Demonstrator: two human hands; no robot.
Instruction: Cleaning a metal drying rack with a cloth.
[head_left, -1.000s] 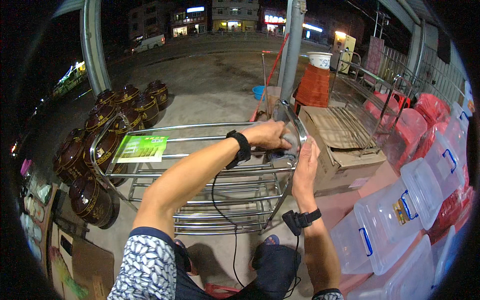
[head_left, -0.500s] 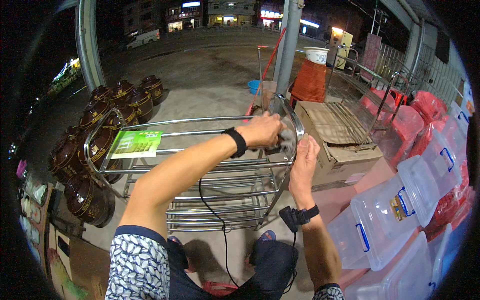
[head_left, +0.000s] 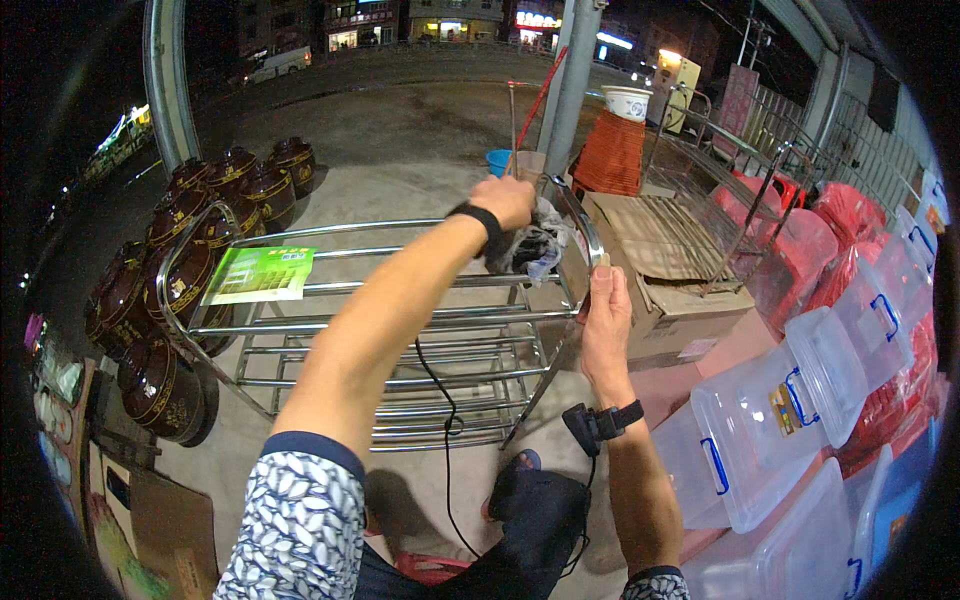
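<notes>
L hand [head_left: 505, 203] is curled by grey bundle [head_left: 541, 243] at R end of metal rack [head_left: 480, 319], grip unclear; R hand [head_left: 606, 305] grasps the rack. Prob. bundle-handling step; next move needs rack steady.

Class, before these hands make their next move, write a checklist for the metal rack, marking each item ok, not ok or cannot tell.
1. Right hand on the metal rack: ok, at its right end.
2. Left hand at the crumpled grey material: ok, near the rack's right end.
3. Left hand's grip firm: cannot tell, its fingertips are hidden.
4. Green leaflet apart from both hands: ok, it lies at the rack's left end.
5. Black cord out of the way: not ok, it hangs across the view of the rack.
</notes>
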